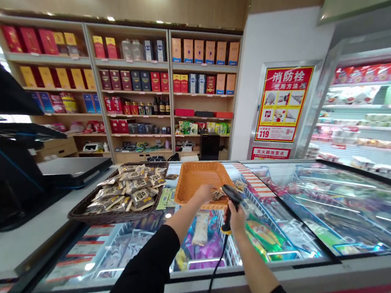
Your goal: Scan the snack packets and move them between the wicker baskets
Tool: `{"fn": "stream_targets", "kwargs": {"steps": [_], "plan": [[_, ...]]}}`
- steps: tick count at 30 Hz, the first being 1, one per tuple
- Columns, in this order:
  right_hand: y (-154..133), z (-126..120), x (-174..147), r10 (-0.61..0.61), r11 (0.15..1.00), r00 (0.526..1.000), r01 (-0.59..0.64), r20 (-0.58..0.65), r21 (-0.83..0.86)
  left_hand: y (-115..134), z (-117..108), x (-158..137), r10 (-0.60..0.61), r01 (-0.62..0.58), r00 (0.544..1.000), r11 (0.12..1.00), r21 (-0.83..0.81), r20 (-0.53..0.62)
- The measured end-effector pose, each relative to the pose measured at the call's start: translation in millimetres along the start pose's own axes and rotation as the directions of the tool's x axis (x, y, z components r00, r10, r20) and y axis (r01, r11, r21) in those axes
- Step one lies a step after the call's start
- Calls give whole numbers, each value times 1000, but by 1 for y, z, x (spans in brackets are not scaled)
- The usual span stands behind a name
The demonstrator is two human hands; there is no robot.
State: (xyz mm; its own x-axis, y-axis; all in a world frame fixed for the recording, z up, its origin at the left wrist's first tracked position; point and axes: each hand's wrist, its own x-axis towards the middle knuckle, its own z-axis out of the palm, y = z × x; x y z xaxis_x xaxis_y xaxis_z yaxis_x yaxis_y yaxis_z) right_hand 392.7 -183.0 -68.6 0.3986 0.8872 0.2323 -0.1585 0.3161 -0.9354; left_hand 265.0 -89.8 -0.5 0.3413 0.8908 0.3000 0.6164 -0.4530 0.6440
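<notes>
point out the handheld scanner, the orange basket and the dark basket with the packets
handheld scanner [233, 195]: head view, on its black head
orange basket [196, 176]: head view, on its bare woven floor
dark basket [105, 219]: head view, on its front wall, below the packets [137, 185]

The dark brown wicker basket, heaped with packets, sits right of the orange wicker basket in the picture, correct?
No, the side is wrong: in the head view the dark brown wicker basket, heaped with packets, sits left of the orange wicker basket.
</notes>
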Motion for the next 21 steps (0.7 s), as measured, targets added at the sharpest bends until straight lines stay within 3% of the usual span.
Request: {"fn": "stream_targets", "kwargs": {"steps": [4, 9, 14, 18, 21], "plan": [[-5, 5, -3, 62, 997, 997, -60, -39, 44, 1, 24, 22, -50, 47, 998, 994, 96, 32], [-12, 8, -6, 64, 997, 997, -61, -44, 54, -1, 25, 32, -61, 51, 997, 982, 179, 50], [-8, 7, -3, 82, 993, 996, -78, -43, 85, 2, 12, 22, -58, 34, 995, 964, 263, 86], [-5, 4, -2, 84, 991, 996, -79, -40, 106, -1, -12, 8, -242, 143, 960, 854, 500, 139], [-7, 3, -4, 71, 990, 997, -65, -39, 123, -11, -35, -4, -285, 199, 953, 843, 500, 101]]}}
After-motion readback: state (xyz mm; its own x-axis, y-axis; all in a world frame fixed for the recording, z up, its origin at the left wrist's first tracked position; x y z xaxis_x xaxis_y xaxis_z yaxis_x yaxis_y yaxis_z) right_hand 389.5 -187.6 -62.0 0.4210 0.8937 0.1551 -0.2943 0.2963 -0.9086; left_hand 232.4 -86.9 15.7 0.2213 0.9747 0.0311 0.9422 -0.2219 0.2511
